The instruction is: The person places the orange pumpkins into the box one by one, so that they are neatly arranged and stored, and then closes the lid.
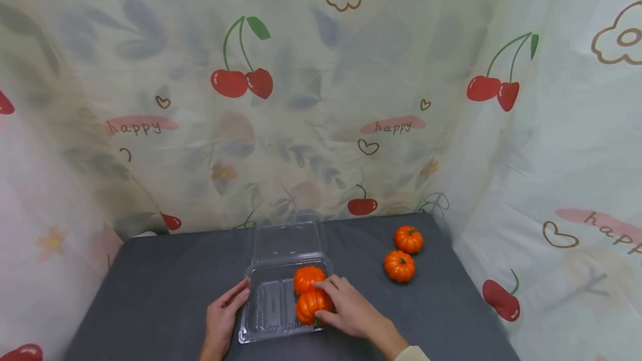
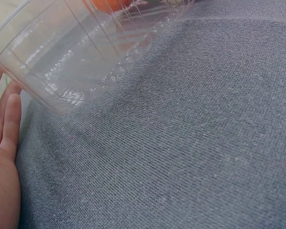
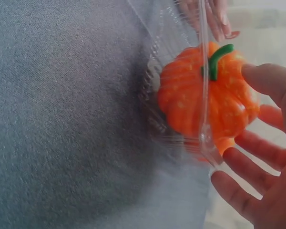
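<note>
A clear plastic clamshell box [image 1: 271, 330] sits on the dark table, its transparent lid [image 1: 287, 241] raised at the back. Two small orange toy pumpkins are in its right part: a rear one [image 1: 307, 278] and a front one [image 1: 310, 306], whose green stem [image 3: 218, 61] points toward the person. My right hand [image 1: 351, 308] holds the front pumpkin between thumb and fingers. At the box's left wall, my left hand [image 1: 224, 313] rests with fairly straight fingers [image 2: 12, 117] against the side. The box's wall partly covers the front pumpkin in the right wrist view.
Two more orange pumpkins lie on the table right of the box, one nearer [image 1: 399, 266] and one farther back [image 1: 408, 239]. A dark grey cloth [image 1: 165, 288] covers the table. Printed curtains [image 1: 301, 127] hang behind it and along both sides.
</note>
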Tool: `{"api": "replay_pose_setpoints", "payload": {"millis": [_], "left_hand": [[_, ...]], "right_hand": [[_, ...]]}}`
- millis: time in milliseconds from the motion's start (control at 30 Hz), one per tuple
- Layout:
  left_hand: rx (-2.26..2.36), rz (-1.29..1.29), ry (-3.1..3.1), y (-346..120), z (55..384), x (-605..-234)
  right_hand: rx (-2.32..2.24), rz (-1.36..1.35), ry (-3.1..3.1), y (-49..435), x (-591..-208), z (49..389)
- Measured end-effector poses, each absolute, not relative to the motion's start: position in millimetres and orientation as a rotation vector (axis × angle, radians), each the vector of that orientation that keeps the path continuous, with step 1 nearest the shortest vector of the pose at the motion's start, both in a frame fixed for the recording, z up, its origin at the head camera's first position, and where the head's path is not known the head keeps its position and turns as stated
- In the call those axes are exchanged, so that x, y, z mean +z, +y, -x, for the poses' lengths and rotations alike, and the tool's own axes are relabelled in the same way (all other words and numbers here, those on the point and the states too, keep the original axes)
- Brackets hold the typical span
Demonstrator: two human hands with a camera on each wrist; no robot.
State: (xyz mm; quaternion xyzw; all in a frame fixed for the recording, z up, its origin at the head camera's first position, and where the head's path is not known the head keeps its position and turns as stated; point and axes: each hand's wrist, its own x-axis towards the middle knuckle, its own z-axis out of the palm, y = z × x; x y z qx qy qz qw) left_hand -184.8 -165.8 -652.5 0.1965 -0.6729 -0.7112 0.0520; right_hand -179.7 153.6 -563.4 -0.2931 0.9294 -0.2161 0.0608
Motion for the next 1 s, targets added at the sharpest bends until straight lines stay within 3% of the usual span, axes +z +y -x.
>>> {"api": "replay_pose_setpoints", "payload": {"millis": [1000], "left_hand": [[-2.147, -0.598, -2.059, -166.4, 185.2, -653.0]], "right_hand": [[-0.347, 0.404, 3.289, 190.0, -565.9, 196.6]]}}
